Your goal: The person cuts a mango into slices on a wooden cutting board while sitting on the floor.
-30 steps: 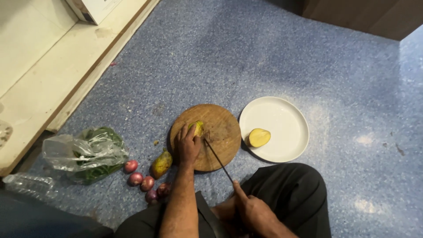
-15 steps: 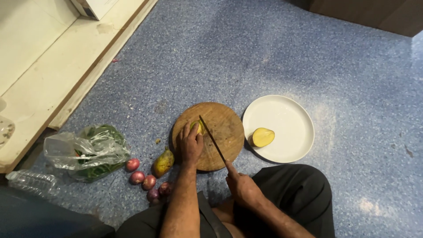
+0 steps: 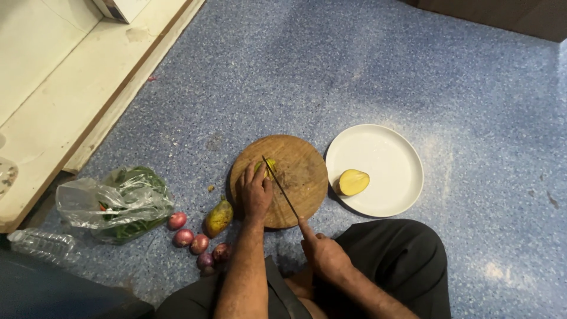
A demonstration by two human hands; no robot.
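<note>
Head view: yellow-green piece (image 3: 269, 167), mostly hidden under fingers, is pinned on round wooden board (image 3: 301, 177) by left hand (image 3: 255, 192), knife (image 3: 280, 186) is gripped w/ clenched right hand (image 3: 323, 254), blade laid across piece; handle not visible, potato half (image 3: 352, 182) seen on white plate (image 3: 390, 153).

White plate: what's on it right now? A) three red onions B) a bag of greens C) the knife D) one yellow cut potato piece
D. A single yellow potato piece lies on the left part of the white plate; the red onions and the bag of greens sit on the floor, and the knife is over the cutting board in the right hand.
</note>
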